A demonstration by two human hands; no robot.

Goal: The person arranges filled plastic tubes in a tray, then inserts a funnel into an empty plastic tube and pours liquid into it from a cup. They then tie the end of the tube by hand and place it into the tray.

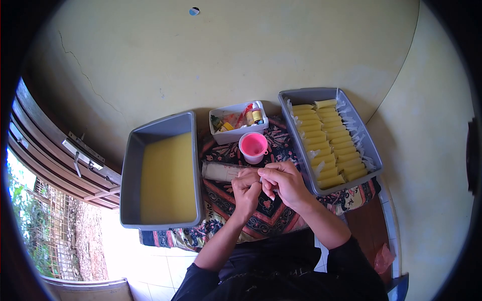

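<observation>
Close together over the patterned cloth [221, 200], my two hands meet at the fingertips. My left hand [246, 189] is closed, its fingers curled. My right hand [282, 183] is closed too, pinching beside it. A small whitish bit shows below the right fingers, too small to name. Just left of my left hand lies a stack of clear plastic bags [220, 171]. A pink funnel [254, 144] sits in a white cup [252, 158] just beyond my hands.
A grey tub [197, 200] of yellow liquid stands left. On the right, another grey tub [374, 155] holds several filled yellow tubes [329, 131]. A white box [233, 136] with small bottles [256, 113] stands at the back. A wooden door [55, 150] is at far left.
</observation>
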